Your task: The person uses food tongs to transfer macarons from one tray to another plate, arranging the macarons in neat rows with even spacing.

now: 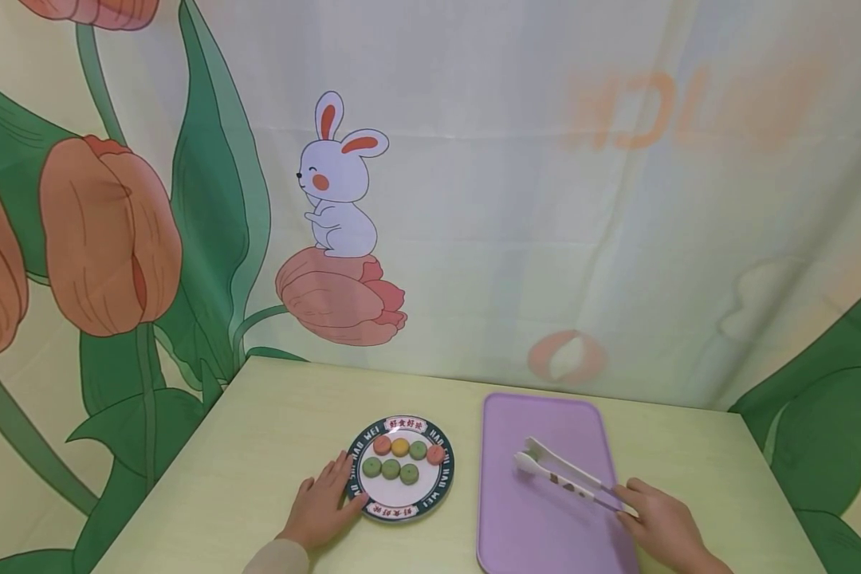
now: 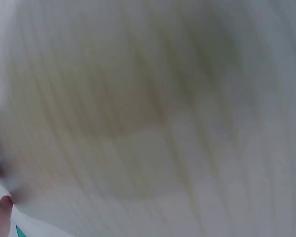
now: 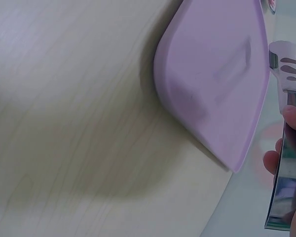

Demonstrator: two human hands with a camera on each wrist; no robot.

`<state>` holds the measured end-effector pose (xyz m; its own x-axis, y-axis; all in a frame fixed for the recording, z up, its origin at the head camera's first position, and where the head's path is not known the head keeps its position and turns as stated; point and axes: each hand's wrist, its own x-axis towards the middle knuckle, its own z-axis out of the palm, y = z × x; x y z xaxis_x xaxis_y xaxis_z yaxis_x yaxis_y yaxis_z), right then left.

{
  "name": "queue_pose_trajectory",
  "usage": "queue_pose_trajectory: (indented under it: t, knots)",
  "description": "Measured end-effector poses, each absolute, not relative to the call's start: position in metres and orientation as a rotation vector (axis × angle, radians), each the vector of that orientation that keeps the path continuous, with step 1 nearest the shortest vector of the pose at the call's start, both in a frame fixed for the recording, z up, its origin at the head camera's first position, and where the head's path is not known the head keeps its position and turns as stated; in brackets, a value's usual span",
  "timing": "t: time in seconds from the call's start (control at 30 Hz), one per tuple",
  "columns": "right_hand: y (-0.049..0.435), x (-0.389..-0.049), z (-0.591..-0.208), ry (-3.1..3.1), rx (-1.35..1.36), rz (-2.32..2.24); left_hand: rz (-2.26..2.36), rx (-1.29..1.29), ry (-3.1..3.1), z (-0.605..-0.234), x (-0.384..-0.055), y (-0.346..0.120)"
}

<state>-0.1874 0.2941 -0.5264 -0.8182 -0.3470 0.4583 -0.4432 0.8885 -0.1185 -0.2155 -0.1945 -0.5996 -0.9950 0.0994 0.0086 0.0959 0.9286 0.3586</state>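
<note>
My left hand (image 1: 323,501) rests at the left rim of a round plate (image 1: 402,496), its fingers extended. The plate has a dark lettered border and carries several small macarons (image 1: 391,469) in two rows, in pink, yellow and green. In my right hand (image 1: 663,522) is a pair of tongs (image 1: 524,462), gripped near the metal end. White tips with brown marks point left over a purple tray (image 1: 538,526), parted and with nothing between them. The right wrist view shows thumb and fingers around the metal handle (image 3: 286,192) of the tongs.
A pale wood-grain table (image 1: 229,470) bears the plate and, to its right, the tray. Behind the table hangs a cloth (image 1: 473,199) printed with tulips and a rabbit. The left wrist view holds mostly blurred tabletop (image 2: 148,148).
</note>
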Motion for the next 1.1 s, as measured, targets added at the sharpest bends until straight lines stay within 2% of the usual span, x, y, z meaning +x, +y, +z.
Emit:
queue_pose_trajectory:
  t: [1.1]
  knots:
    - [0.278,-0.191,-0.527,-2.534,0.681,0.328,0.569,0.141,3.062,-0.597,-0.215,-0.194]
